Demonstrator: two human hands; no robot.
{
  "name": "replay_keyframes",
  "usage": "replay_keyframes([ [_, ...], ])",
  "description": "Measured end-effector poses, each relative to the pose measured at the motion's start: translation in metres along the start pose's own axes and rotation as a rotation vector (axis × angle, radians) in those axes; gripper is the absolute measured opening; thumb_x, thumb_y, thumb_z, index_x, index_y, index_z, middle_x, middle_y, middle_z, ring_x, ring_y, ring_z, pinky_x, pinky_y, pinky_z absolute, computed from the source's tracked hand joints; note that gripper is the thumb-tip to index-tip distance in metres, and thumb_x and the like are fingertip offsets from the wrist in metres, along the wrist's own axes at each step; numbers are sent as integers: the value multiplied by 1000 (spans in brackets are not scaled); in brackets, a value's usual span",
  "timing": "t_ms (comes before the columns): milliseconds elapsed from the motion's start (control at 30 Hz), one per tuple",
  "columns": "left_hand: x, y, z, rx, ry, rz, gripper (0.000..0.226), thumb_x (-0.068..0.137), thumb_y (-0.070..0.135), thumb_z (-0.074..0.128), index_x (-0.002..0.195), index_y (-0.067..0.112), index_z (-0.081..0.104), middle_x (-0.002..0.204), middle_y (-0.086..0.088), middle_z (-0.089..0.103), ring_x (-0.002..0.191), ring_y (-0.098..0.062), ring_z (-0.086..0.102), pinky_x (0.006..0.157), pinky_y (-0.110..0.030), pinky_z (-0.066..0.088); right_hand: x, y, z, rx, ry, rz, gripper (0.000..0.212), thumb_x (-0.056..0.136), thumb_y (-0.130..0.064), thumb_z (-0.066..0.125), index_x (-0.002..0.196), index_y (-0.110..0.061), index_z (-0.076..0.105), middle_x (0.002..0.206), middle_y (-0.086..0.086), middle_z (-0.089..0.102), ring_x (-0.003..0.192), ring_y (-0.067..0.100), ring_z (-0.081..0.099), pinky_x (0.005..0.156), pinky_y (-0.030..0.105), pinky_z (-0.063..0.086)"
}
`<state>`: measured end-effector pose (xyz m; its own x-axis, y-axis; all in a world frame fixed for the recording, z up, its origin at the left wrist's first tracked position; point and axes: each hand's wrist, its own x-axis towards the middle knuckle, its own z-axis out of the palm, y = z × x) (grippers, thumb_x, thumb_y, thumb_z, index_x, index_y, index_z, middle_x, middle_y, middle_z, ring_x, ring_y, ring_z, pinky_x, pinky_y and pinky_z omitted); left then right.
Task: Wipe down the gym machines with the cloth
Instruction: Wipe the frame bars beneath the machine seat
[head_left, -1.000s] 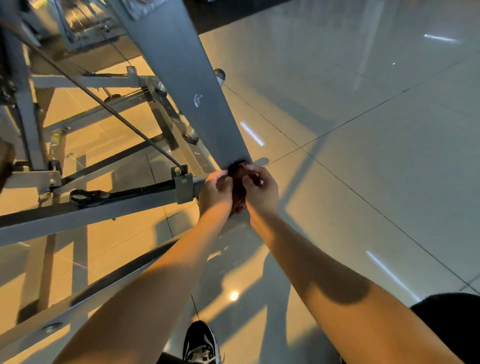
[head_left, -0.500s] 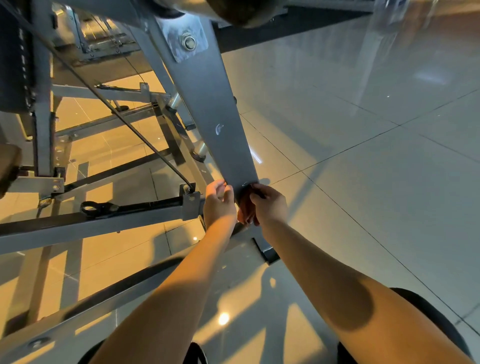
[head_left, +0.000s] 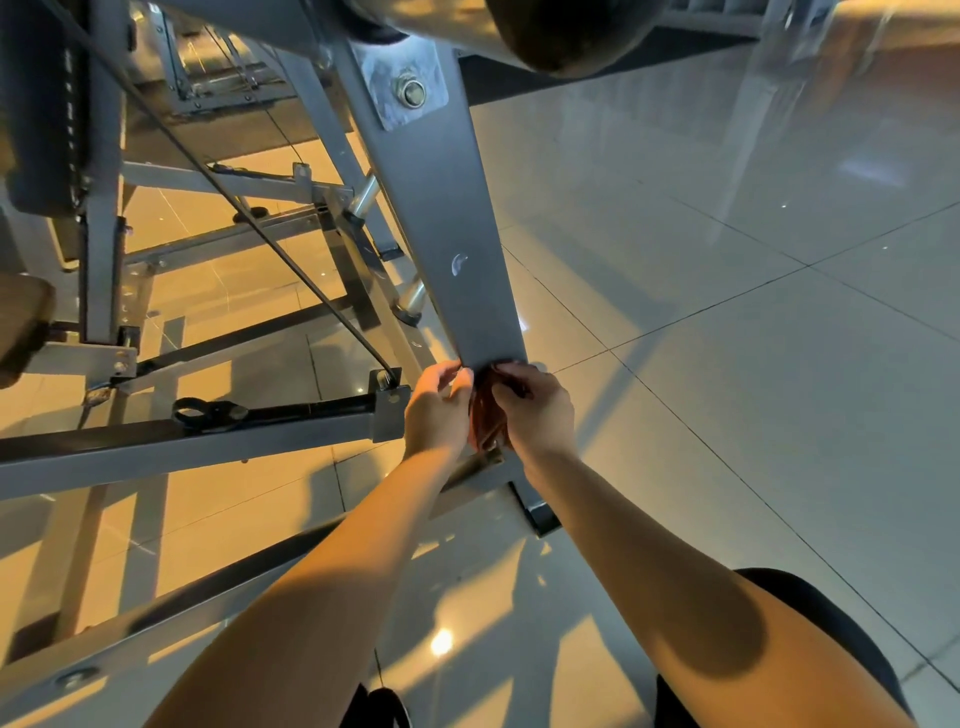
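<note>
1. The cloth (head_left: 485, 415), dark reddish-brown and bunched up, sits just left of the frame's centre, pressed against the lower end of a slanted grey beam (head_left: 457, 218).
2. The left hand (head_left: 439, 410) is on the cloth's left side, its fingers (head_left: 441, 374) curled in and clamped on the fabric, with the thumb up by the beam's bottom edge.
3. The right hand (head_left: 535, 410) is on the cloth's right side, its fingers (head_left: 511, 382) bent over the top of the bundle and gripping it. The two hands almost meet, with the cloth between them.
4. The beam belongs to the gym machine (head_left: 101, 234), whose grey frame fills the left half of the frame. It runs from the top centre down to the hands.
5. Near the beam's top is a metal plate with a bolt (head_left: 413, 93). Lower down is a small round mark (head_left: 460, 262), too small to read.
6. A dark rounded pad (head_left: 566, 31) juts in at the top edge.
7. A thin cable (head_left: 260, 234) runs diagonally from the upper left to a bracket (head_left: 387, 395) just left of the left hand.
8. A black strap loop (head_left: 208, 413) lies on the horizontal rail (head_left: 156, 457) at centre left.
9. A black foot cap (head_left: 540, 514) rests on the floor below the hands.
10. The glossy tiled floor (head_left: 727, 364) fills the right side, with a bright light reflection (head_left: 441, 642) at lower centre.
</note>
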<state>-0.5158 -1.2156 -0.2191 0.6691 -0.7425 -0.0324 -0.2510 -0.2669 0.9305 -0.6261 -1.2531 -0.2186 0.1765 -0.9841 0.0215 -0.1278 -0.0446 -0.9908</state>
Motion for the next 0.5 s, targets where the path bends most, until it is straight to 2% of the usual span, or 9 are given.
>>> replay_keyframes([
  [67,-1,1,1,-14,21,9,23,102,41,55,121,29,59,117,4,64,113,-21,60,98,-35,48,1,-3,1,-24,-6,-121,22,96,-14,64,111,-25,75,105,-17,62,104,13,63,91,29,55],
  [133,-1,3,5,3,59,2,28,100,44,55,122,27,59,118,0,65,111,-23,60,100,-40,49,4,7,2,-56,22,-140,22,94,-9,66,106,-25,76,113,-14,64,107,9,62,96,22,51],
  [233,-1,4,6,-27,82,-5,18,99,43,57,114,33,59,114,-1,69,107,-22,64,97,-45,54,3,22,1,37,57,117,27,93,-4,65,97,-30,73,116,-5,70,108,20,65,95,39,57],
  [300,-2,4,5,-46,73,-1,17,99,42,58,113,33,59,113,0,69,106,-20,65,97,-44,55,2,20,-1,49,54,229,25,95,-7,64,102,-29,71,118,-1,70,107,23,65,94,39,57],
  [333,-2,4,4,-45,62,-3,20,98,43,59,115,32,60,113,0,69,105,-20,65,97,-44,55,2,15,-1,28,49,193,22,96,-9,63,106,-27,72,117,0,71,104,21,64,94,35,56],
  [433,1,2,4,-171,17,-33,19,92,47,61,107,36,63,112,-2,69,107,-23,64,99,-45,54,1,-8,-1,-75,31,-124,20,97,-15,64,112,-22,74,109,-1,69,97,15,62,88,27,53],
  [500,0,3,6,-169,15,-42,18,96,44,61,110,34,62,114,-1,66,106,-22,62,97,-38,52,2,-12,-1,-53,31,-180,19,96,-14,66,107,-27,73,112,-3,67,97,11,61,81,15,53],
])
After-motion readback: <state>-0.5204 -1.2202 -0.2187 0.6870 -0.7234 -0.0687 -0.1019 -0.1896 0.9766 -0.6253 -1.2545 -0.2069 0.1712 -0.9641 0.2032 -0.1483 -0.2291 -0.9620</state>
